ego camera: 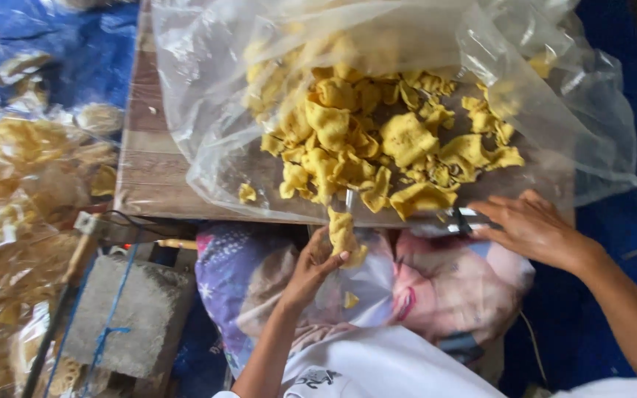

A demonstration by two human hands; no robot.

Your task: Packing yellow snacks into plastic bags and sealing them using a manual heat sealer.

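A heap of yellow crinkled crackers [377, 140] lies inside a large clear plastic bag [208, 103] spread on a low wooden table [149, 162]. My left hand [312, 267] is below the table's front edge, fingers closed on a few yellow crackers [343, 232] at the mouth of a small clear bag. My right hand [532, 225] rests flat on the table's front edge at the right, fingers spread over the big bag's edge, beside a small metal piece [463, 219].
Packed bags of crackers [23, 191] pile up at the left on blue tarp [75, 44]. A grey concrete block [130, 317] stands below the table's left corner. A patterned cushion [436, 287] lies under my hands.
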